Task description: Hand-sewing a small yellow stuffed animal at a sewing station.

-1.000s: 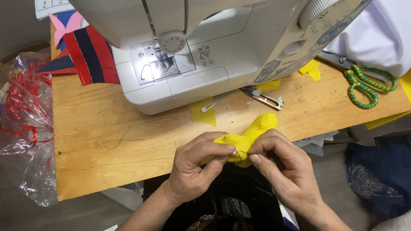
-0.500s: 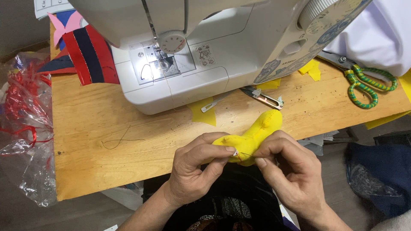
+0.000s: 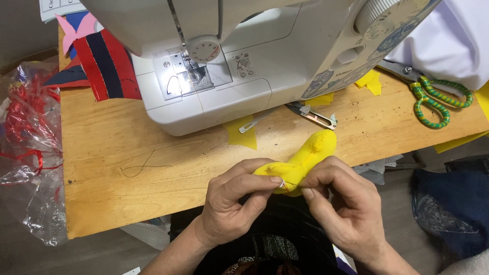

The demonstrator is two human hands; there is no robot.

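Woodwork first: a pale wooden table (image 3: 127,193) fills the head view, carrying a white plastic sewing machine (image 3: 244,66) with its needle lamp lit. A crumpled clear plastic bag with red ribbon (image 3: 30,153) hangs off the table's left edge, and a red-and-navy striped fabric piece (image 3: 107,66) lies beside the machine's base. At the near edge of the table, a stuffed yellow fabric shape (image 3: 305,155) is held between both hands, half over the wood, half over the person's lap. The left hand (image 3: 229,206) pinches its lower end between thumb and forefinger, the other fingers curled under. The right hand (image 3: 344,203) presses thumb and forefinger together on the same end, touching the left fingertips. Green-and-yellow handled scissors (image 3: 433,99) rest at far right. Small metal thread snips (image 3: 313,114) lie just before the machine.
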